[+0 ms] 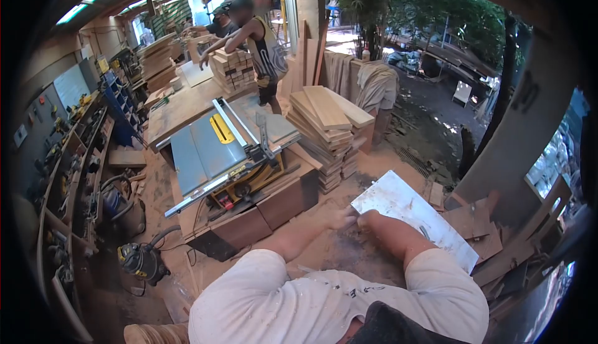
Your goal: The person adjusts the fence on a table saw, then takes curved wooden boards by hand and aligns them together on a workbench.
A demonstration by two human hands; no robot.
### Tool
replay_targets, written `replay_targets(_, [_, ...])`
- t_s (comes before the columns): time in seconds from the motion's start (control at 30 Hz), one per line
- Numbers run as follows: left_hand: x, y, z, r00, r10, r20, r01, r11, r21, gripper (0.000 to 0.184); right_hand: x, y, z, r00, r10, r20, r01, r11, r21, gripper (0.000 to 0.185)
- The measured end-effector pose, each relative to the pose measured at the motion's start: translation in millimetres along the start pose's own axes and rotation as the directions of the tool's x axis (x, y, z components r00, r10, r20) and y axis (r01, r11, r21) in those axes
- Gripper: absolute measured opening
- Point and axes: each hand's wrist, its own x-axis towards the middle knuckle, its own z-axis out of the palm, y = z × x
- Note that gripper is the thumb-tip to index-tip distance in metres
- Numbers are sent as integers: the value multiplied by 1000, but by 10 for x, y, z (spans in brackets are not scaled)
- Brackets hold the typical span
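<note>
My two hands meet in front of me, near the left corner of a white board point(414, 216). My left hand point(341, 219) has its fingers drawn together and points toward the other hand. Bent at the wrist, my right hand point(367, 220) is curled close beside it. Whatever lies between the fingers is too small or hidden to make out. The board is smudged, and a small dark metal tool point(425, 232) rests on it beside my right forearm.
A table saw point(208, 151) stands ahead to the left, with stacked planks point(324, 126) to its right. A shop vacuum point(142, 262) sits on the dusty floor at left. Offcuts point(470, 219) lean at right. Another person point(265, 48) stands by a long workbench point(180, 110).
</note>
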Motion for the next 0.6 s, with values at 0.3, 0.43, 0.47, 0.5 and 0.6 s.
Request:
replay_targets(0.3, [817,2477,-832,879,449,-162,-477,823,-310,67,-835,-676,-72,938,-57,-342,73,997,36,50])
replay_targets(0.43, [245,1330,-321,955,169,-244,-155,985,76,66,-1008,-671,91,939,-39,-342,56,998,40,54])
replay_targets(0.47, [-102,1083,-386,982,-190,-22,191,976,105,63,-1065,-610,190,943,-24,-332,42,998,46,55])
replay_targets(0.5, [-482,896,-491,996,-84,33,37,714,699,59,-1115,-565,273,945,-5,-326,22,999,49,55])
replay_targets(0.6, [-782,357,-460,922,-361,138,235,806,543,64,-1393,-497,431,947,38,-318,-21,998,57,58])
